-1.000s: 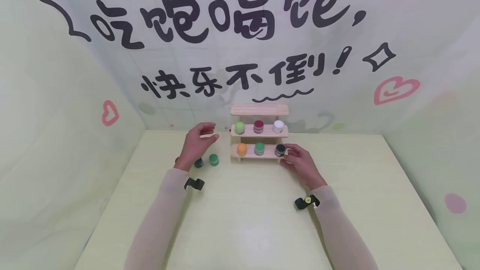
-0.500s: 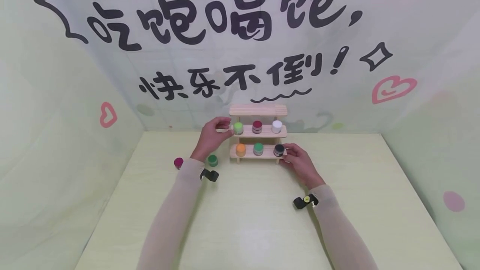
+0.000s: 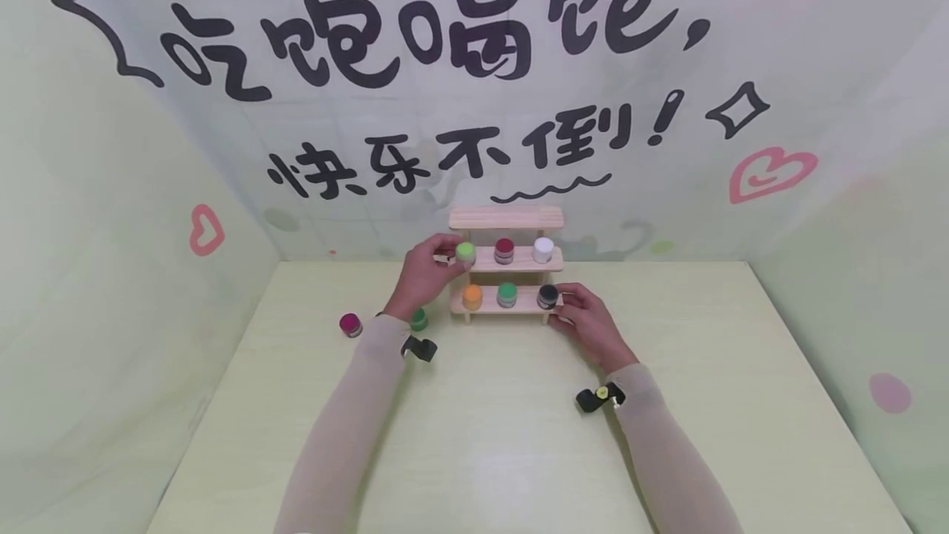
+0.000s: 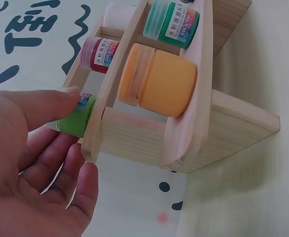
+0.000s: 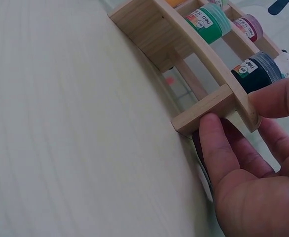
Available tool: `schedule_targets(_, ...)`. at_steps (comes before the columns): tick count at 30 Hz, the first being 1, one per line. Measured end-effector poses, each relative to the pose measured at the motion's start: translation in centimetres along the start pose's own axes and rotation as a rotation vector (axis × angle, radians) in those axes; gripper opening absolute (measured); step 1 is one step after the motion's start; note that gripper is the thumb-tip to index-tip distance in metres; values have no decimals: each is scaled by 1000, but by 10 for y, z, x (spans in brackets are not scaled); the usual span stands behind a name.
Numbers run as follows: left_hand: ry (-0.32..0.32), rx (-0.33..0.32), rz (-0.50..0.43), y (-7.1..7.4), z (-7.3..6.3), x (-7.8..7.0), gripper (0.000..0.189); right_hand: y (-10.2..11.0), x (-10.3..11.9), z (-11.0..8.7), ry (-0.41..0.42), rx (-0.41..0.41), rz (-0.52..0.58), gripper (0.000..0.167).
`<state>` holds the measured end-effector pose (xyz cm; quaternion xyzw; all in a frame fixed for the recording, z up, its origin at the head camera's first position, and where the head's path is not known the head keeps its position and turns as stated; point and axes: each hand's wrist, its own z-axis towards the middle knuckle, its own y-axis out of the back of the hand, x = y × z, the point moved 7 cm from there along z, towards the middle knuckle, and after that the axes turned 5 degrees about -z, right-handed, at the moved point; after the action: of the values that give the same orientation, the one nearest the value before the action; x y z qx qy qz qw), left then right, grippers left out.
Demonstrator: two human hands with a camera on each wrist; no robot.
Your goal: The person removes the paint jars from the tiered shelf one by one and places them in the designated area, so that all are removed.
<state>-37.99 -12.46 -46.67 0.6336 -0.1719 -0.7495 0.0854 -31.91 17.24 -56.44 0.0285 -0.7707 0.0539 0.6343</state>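
A three-tier wooden display rack point(image 3: 507, 217) stands against the back wall, holding small paint jars. On its middle shelf are a light green jar point(image 4: 75, 118), a dark red jar point(image 3: 504, 251) and a white jar point(image 3: 544, 250). The lowest shelf carries an orange jar point(image 4: 159, 81), a green jar point(image 3: 507, 295) and a black jar point(image 5: 255, 73). My left hand point(image 3: 428, 272) pinches the light green jar at the shelf's left end, thumb on one side and fingers on the other. With thumb and fingers, my right hand point(image 3: 591, 324) grips the rack's lower right end, beside the black jar.
On the table point(image 3: 489, 435), left of the rack, stand a magenta-lidded jar point(image 3: 351, 325) and a dark green-lidded jar point(image 3: 419, 319), the latter partly covered by my left wrist. A cloth wall point(image 3: 356, 114) with black lettering rises behind the rack.
My left hand has moved right from above the loose jars to the light green jar and taken hold of it. The magenta-lidded jar has come into sight. My right hand keeps its hold.
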Motion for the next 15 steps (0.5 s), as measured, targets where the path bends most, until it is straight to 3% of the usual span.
schedule_targets(8, 47, 18, -98, 10, -14, -1, 43, -1, -1, 0, -10, -3, 6, 39)
schedule_targets(15, 15, 30, -118, 17, -29, 4, 42, 0, 2, -1, -5, 4, 0, 37)
